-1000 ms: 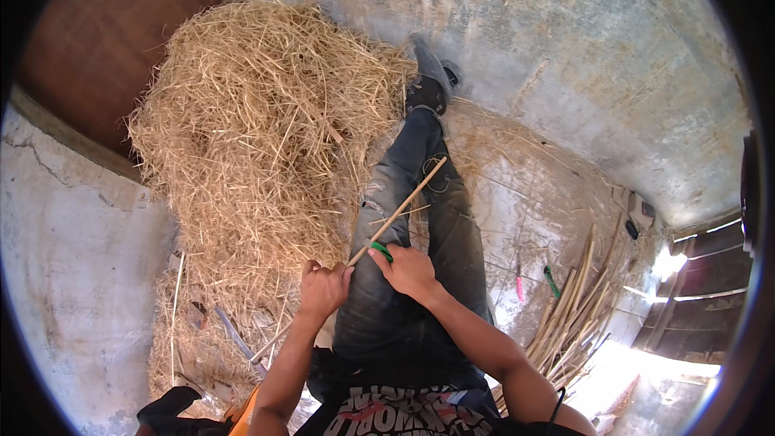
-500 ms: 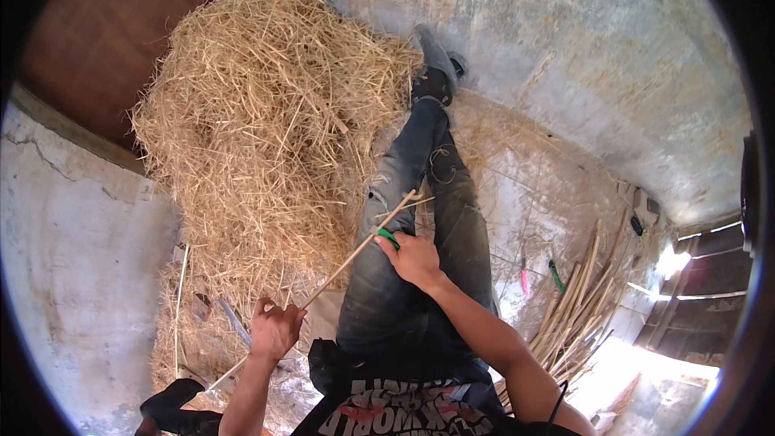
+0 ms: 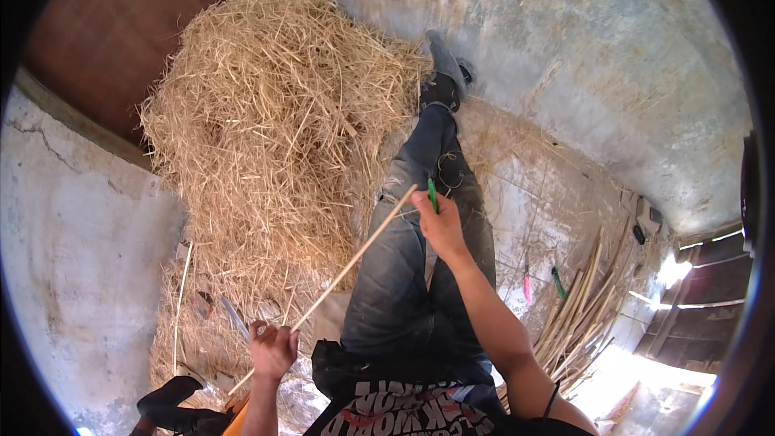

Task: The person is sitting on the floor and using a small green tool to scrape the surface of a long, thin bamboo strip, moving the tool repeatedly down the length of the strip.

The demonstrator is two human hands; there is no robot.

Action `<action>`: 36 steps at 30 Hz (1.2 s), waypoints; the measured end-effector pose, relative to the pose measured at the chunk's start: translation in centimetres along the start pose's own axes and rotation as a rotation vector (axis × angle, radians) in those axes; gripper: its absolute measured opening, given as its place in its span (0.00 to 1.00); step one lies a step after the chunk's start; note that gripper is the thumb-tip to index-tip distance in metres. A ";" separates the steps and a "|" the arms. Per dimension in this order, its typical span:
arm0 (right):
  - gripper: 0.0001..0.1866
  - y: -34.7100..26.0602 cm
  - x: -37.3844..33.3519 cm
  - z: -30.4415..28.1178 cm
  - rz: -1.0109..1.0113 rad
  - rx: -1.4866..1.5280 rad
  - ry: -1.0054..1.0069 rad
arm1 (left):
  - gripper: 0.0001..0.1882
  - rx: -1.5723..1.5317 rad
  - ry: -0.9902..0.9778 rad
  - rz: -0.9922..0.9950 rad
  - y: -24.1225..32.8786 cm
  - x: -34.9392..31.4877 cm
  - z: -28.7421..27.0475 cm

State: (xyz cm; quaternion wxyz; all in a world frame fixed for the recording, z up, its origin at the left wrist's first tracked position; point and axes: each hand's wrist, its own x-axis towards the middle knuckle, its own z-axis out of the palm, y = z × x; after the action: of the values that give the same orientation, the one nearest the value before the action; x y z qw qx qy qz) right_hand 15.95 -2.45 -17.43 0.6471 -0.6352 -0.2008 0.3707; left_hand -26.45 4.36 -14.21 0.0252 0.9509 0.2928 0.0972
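Note:
A thin pale bamboo stick (image 3: 347, 270) slants over my stretched-out legs, from the lower left up to my right hand. Lower down it, my left hand (image 3: 273, 349) is closed around the stick. My right hand (image 3: 440, 222) grips a slim green-handled knife (image 3: 433, 194) right at the stick's upper end. The knife's blade is too small to make out. Beneath the stick lie my dark, worn trousers (image 3: 387, 299), with a few curled strips on them.
A large heap of straw-like shavings (image 3: 266, 129) lies left of my legs. On the right are a bundle of sticks (image 3: 577, 311), a green tool (image 3: 558, 282) and a pink tool (image 3: 527, 282). A metal blade (image 3: 234, 316) lies at left, near another person's dark-clad limb (image 3: 173, 404).
My right hand has moved up to the stick's upper end, and the green knife now points upward. The curled strip at that end is gone from it. My left hand still holds the stick.

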 end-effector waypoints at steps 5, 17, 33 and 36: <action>0.16 -1.0 0.5 0.6 -0.175 -0.039 0.048 | 0.06 -0.064 0.018 0.058 0.8 3.8 1.6; 0.25 1.7 -2.5 0.6 -0.257 -0.775 -0.040 | 0.12 -0.069 0.000 -0.007 4.8 10.1 6.4; 0.33 7.1 -4.8 3.3 -0.303 -1.085 -0.091 | 0.11 -0.058 -0.089 0.085 2.5 10.9 7.7; 0.33 6.7 -5.3 4.0 -0.315 -1.066 -0.082 | 0.11 -0.043 -0.073 0.082 2.1 10.1 7.1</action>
State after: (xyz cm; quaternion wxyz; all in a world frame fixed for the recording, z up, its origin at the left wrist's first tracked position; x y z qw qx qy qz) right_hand 8.15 -4.18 -22.39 0.2756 -0.8220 -0.4781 0.1409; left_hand -15.66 8.38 -19.23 0.0520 0.9643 0.2501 0.0698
